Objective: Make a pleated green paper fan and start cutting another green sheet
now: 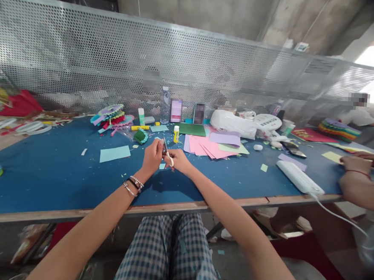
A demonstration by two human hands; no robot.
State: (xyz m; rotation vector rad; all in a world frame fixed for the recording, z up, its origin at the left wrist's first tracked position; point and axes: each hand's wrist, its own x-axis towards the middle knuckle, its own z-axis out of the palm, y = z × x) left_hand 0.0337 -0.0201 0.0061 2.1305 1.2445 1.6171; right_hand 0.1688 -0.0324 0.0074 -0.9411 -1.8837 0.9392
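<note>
My right hand (176, 159) is closed around a pair of scissors (169, 158) with cream handles, the blades pointing up and away from me. Right beside the blades, my left hand (153, 152) is closed, and a bit of light blue paper (157, 139) shows at its fingertips; most of it is hidden by the fingers. A small light blue scrap (162, 166) lies under my hands. To the left rests a light blue paper sheet (115, 154). Just beyond my hands are a dark green folded-paper piece (140, 136) and an upright yellow glue stick (176, 134).
Pink sheets (202, 146) and a purple sheet (224, 138) lie behind my right hand. Two phones (176, 110) and a water bottle (164, 104) stand against the perforated metal screen (116, 58). A white power strip (299, 177) sits at right, near another person's hands (358, 167).
</note>
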